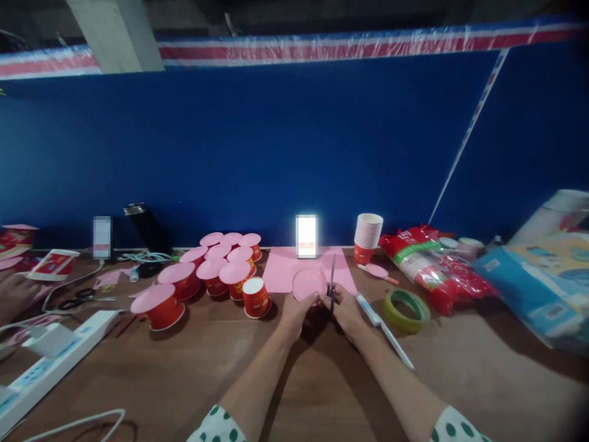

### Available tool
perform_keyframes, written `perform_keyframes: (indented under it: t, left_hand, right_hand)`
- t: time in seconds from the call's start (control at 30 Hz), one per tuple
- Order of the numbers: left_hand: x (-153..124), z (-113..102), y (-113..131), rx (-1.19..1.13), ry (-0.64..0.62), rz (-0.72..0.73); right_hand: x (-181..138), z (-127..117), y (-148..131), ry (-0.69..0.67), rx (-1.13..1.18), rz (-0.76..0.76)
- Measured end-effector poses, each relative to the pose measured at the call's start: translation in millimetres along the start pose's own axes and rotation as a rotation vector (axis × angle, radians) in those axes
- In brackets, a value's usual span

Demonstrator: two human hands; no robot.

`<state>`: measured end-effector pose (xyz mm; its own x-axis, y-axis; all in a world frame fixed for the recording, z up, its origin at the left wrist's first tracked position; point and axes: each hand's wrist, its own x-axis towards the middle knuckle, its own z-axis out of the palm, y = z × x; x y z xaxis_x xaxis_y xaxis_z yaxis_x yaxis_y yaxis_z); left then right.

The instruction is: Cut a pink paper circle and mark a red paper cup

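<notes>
My left hand is closed on a round pink paper disc, held upright above the wooden table. My right hand grips a pair of scissors whose blades point up beside the disc's right edge. A pink paper sheet lies flat behind the disc. To the left stand several upturned red paper cups topped with pink discs, and one red cup without a disc.
A stack of white paper cups and a red cup package sit right. A green tape roll, a pen, a lit phone, a power strip, another scissors. Another person's hand at far left.
</notes>
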<state>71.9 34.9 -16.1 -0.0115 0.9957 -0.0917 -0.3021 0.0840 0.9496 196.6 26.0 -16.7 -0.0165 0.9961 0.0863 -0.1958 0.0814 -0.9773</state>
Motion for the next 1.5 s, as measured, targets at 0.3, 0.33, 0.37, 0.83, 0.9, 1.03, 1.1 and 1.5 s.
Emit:
perform_keyframes:
  t: [0.3, 0.33, 0.37, 0.83, 0.9, 1.03, 1.1, 1.5]
  left_hand:
    - [-5, -2, -1, -0.067, -0.099, 0.067]
    - [-5, -2, -1, -0.054, -0.092, 0.067]
    - [-5, -2, -2, -0.045, -0.082, 0.059]
    - [0, -4, -3, -0.141, -0.133, 0.018]
    - [-1, -4, -1, -0.142, -0.142, 0.015]
    - [-4, -1, 2, -0.147, -0.128, 0.022]
    - [-4, -1, 2, -0.132, -0.119, 0.024]
    - [3, -4, -10, -0.078, -0.12, 0.128]
  right_hand:
    - [1, -2, 5, -0.014, -0.014, -0.049]
    - [2, -3, 6, -0.016, -0.022, -0.058]
    - [3, -3, 8, -0.018, -0.033, -0.065]
    - [-1, -3, 7, -0.052, -0.093, -0.103]
    - [-1, -2, 7, -0.053, -0.066, -0.101]
    - [1, -1, 9, -0.016, -0.079, -0.095]
    - [2, -1, 10, 0.001, -0.091, -0.089]
    - [1, -2, 8, 0.005, -0.081, -0.057]
